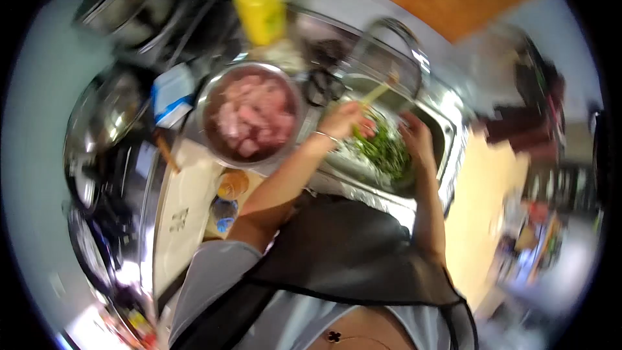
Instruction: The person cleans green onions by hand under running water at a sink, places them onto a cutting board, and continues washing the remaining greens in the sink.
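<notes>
Green leafy vegetables [382, 149] lie in the metal sink [442, 178]. At their upper left is my left hand [348, 122], its fingers curled round a pale green stalk [376, 93] that points up and right. My right hand [415, 135] is at the right edge of the greens, inside the sink; its fingers are blurred, and whether they hold any leaves cannot be made out. Left of the sink, a round metal bowl [206, 131] holds pieces of pink raw meat [249, 116], close to my left forearm.
A yellow container [260, 16] stands behind the bowl. A blue and white packet [173, 96] lies left of it. Pots [123, 10] and a large lid [107, 116] are at the left. A curved metal faucet [411, 35] rises behind the sink. An orange-lidded jar [233, 184] is near my left forearm.
</notes>
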### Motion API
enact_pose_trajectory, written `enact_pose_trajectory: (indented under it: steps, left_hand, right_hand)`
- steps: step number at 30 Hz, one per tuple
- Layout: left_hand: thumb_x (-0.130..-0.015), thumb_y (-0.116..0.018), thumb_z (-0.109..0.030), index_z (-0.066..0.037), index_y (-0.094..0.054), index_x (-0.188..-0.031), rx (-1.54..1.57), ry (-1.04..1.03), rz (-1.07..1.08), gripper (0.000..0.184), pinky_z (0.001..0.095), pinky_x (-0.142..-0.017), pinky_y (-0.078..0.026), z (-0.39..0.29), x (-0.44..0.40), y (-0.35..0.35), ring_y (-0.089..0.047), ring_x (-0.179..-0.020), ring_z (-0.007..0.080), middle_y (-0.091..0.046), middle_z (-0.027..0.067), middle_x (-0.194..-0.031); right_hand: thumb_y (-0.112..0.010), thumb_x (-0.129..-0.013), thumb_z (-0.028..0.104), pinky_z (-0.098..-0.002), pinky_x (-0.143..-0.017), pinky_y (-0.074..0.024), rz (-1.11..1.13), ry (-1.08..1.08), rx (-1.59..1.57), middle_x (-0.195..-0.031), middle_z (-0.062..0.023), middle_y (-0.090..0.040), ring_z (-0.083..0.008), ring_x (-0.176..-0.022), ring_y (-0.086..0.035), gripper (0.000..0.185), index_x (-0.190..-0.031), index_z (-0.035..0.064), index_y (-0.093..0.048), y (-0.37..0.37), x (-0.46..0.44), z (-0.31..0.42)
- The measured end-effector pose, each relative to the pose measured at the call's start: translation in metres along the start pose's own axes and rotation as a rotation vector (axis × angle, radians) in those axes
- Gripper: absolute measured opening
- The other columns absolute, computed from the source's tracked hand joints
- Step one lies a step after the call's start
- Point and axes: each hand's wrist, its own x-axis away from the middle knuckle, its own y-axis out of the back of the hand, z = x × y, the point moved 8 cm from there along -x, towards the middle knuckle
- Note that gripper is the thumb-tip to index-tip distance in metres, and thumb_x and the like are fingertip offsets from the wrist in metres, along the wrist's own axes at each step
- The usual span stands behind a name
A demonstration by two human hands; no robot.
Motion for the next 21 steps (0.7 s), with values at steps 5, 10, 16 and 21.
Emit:
enact_pose_trajectory:
  steps: [5, 10, 16, 21]
  left_hand:
    - [-0.09, -0.035, -0.02, -0.006, -0.041, -0.117, -0.036, 0.03, 0.01, 0.031, 0.0271, -0.06, -0.052, 0.006, -0.012, -0.006, -0.061, -0.071, 0.0177, -0.056, 0.0077, -0.09]
    - [-0.089, -0.038, -0.017, -0.004, -0.042, -0.116, -0.117, 0.12, 0.09, 0.03, 0.028, -0.063, -0.052, 0.006, -0.004, -0.023, -0.061, -0.072, 0.0192, -0.057, 0.0105, -0.089]
    - [-0.086, -0.043, -0.012, 0.006, -0.045, -0.104, -0.469, 0.122, 0.074, 0.026, 0.0245, -0.057, -0.048, 0.009, -0.001, -0.007, -0.061, -0.07, 0.0209, -0.059, 0.0145, -0.079]
    - [-0.086, -0.039, -0.012, 0.008, -0.046, -0.099, -0.388, 0.161, -0.034, 0.024, 0.0261, -0.059, -0.049, -0.006, 0.014, 0.013, -0.06, -0.07, 0.023, -0.058, 0.0182, -0.081]
  right_hand:
    - [-0.057, -0.078, 0.011, -0.0259, -0.066, -0.0436, 0.231, 0.132, -0.867, -0.09, -0.0085, -0.057, -0.013, -0.077, -0.053, 0.044, -0.117, -0.0008, -0.041, -0.043, 0.011, 0.072]
    - [-0.057, -0.077, 0.007, -0.0235, -0.053, -0.0415, 0.14, 0.136, -0.645, -0.07, -0.0037, -0.053, -0.0078, -0.06, -0.049, 0.036, -0.109, -0.0051, -0.045, -0.04, 0.004, 0.058]
    - [-0.054, -0.067, 0.0, -0.0333, -0.063, -0.0452, -0.37, 0.38, 0.255, -0.075, -0.0151, -0.058, -0.0286, -0.071, -0.057, 0.01, -0.073, 0.003, -0.061, 0.024, 0.01, 0.051]
    - [-0.053, -0.068, 0.008, -0.0362, -0.066, -0.0431, -0.529, -0.147, 0.486, -0.081, -0.0151, -0.058, -0.0319, -0.079, -0.055, 0.012, -0.077, 0.0042, -0.06, 0.08, -0.004, -0.063]
